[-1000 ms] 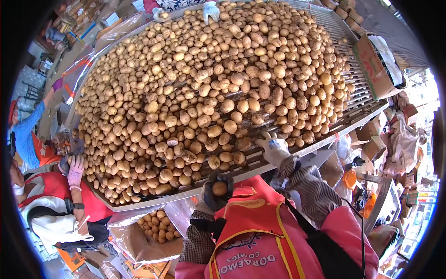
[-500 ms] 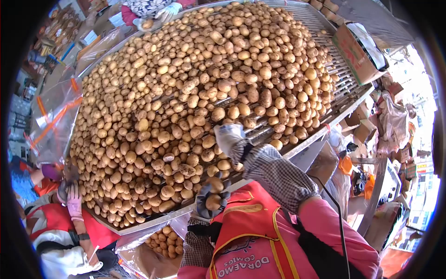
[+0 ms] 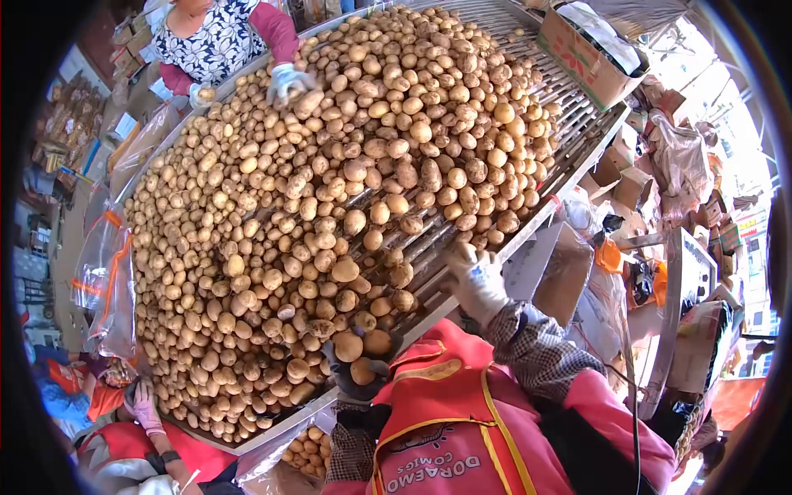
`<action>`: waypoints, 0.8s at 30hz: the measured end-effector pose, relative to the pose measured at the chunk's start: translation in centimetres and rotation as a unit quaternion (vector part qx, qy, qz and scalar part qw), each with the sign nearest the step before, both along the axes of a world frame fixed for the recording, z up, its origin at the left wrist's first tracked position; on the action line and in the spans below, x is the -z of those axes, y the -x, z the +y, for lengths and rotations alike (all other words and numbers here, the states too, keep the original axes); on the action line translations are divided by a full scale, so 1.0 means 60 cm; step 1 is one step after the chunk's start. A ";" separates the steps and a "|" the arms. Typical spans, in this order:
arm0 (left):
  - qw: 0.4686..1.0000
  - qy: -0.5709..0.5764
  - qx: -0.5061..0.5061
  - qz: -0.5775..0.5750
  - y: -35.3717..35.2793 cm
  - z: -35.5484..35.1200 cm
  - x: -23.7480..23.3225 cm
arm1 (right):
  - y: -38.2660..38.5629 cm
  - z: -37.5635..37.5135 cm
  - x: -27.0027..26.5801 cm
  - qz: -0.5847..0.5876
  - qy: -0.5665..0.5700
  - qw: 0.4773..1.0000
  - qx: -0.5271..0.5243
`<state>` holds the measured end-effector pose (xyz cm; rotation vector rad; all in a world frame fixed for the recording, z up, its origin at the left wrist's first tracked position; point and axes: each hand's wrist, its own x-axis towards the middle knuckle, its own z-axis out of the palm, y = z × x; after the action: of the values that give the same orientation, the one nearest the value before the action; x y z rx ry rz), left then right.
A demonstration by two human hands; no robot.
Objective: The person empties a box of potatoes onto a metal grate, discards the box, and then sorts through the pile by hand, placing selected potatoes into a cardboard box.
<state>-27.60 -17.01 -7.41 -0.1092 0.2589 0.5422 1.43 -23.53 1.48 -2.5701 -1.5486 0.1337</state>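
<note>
My left hand (image 3: 356,381), in a dark glove, is at the near rim of the slatted sorting table (image 3: 433,285). It is closed around potatoes (image 3: 361,370); others lie against its fingers. My right hand (image 3: 480,285), in a whitish glove with soiled fingertips, hovers over the bare slats by the right rim. Its fingers are bent but apart, with nothing clearly held, just below several potatoes (image 3: 466,222). A broad heap of potatoes (image 3: 247,223) covers most of the slats.
Across the table a person (image 3: 216,41) handles potatoes with gloved hands. Another person's pink glove (image 3: 145,406) rests at the left rim. A cardboard box (image 3: 582,62) sits at the far right corner. Below the near rim is a bag of potatoes (image 3: 307,452).
My right hand has moved right and nearer me, off the heap onto the slats. More potatoes gather at my left hand. The far person's hand reaches further in. The view has shifted.
</note>
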 end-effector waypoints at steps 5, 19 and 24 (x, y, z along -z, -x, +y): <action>0.971 -0.190 -0.063 0.129 -0.083 -0.011 -0.065 | -0.049 0.046 0.084 0.013 0.114 0.989 0.096; 0.960 -0.023 -0.229 -0.161 -0.139 0.014 0.060 | 0.068 0.068 -0.050 0.434 -0.048 0.872 -0.222; 0.211 0.608 -0.247 -0.724 -0.058 -0.034 -0.012 | 0.068 0.075 -0.033 0.482 -0.065 0.809 -0.331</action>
<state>-24.10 -19.07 -6.72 -2.2878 -1.4432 0.4910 -2.68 -19.02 3.46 -1.2837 -1.7343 1.1358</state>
